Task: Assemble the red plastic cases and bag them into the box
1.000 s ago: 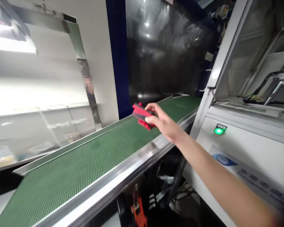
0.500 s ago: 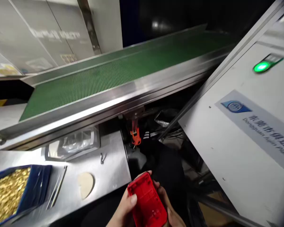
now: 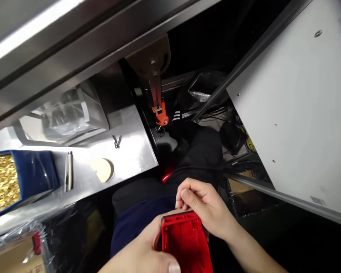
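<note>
A red plastic housing [image 3: 186, 244] with moulded ribs inside sits low in the view, over my lap. My left hand [image 3: 147, 256] grips its left side, thumb lying across the lower edge. My right hand [image 3: 206, 208] is curled over the part's top edge, fingers pinched together against it. Both hands touch the part. Its lower end runs out of the picture.
A steel bench [image 3: 130, 151] lies to the left with a blue bin of small brass pieces [image 3: 2, 182], a round beige pad [image 3: 102, 168], thin tools and a clear plastic box [image 3: 65, 113]. The conveyor's steel frame [image 3: 74, 45] crosses overhead. A white machine cabinet [image 3: 295, 113] stands at right.
My right hand took the red part off the green conveyor belt and brought it down to my lap. Both hands now hold it, and my view has tilted downward.
</note>
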Demonstrator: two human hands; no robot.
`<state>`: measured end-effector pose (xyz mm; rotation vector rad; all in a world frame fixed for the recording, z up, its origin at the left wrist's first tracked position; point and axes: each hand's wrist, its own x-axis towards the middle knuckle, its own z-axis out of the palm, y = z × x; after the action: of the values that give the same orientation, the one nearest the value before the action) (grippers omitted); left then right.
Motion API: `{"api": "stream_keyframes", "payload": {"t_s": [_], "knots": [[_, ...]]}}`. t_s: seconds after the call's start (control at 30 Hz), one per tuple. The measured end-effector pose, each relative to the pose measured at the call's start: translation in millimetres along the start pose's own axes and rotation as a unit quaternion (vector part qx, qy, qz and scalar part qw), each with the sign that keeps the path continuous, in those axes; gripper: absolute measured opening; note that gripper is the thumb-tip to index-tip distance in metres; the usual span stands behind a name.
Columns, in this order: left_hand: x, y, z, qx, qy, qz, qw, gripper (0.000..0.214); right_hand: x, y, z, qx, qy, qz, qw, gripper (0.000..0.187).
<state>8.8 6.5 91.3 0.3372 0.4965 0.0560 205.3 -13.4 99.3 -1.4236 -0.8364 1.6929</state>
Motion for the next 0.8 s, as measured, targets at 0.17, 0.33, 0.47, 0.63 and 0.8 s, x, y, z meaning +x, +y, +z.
{"api": "stream_keyframes", "payload": {"t_s": [0.17, 0.33, 0.47, 0.63, 0.8], "knots": [[4, 7, 2.4, -0.013, -0.026, -0.023, 0.999, 0.077, -2, 11, 5, 0.035, -0.013, -0.005, 0.999, 0.035], [3, 7, -1.6, -0.016, -0.043, -0.043, 0.998, 0.075, -3, 12, 9, 0.034, -0.010, -0.025, 0.999, 0.037], [3, 7, -5.0, -0.009, -0.055, -0.043, 0.998, 0.082, -6, 14, 9, 0.027, -0.004, -0.018, 0.999, 0.038], [1, 2, -6.3, -0.047, -0.056, -0.005, 0.997, 0.074, -10, 18, 9, 0.008, 0.010, -0.017, 1.000, 0.038], [-1, -4, -9.2, -0.074, -0.054, -0.004, 0.996, 0.067, -10, 20, 11, 0.018, 0.025, -0.016, 0.999, 0.037]]}}
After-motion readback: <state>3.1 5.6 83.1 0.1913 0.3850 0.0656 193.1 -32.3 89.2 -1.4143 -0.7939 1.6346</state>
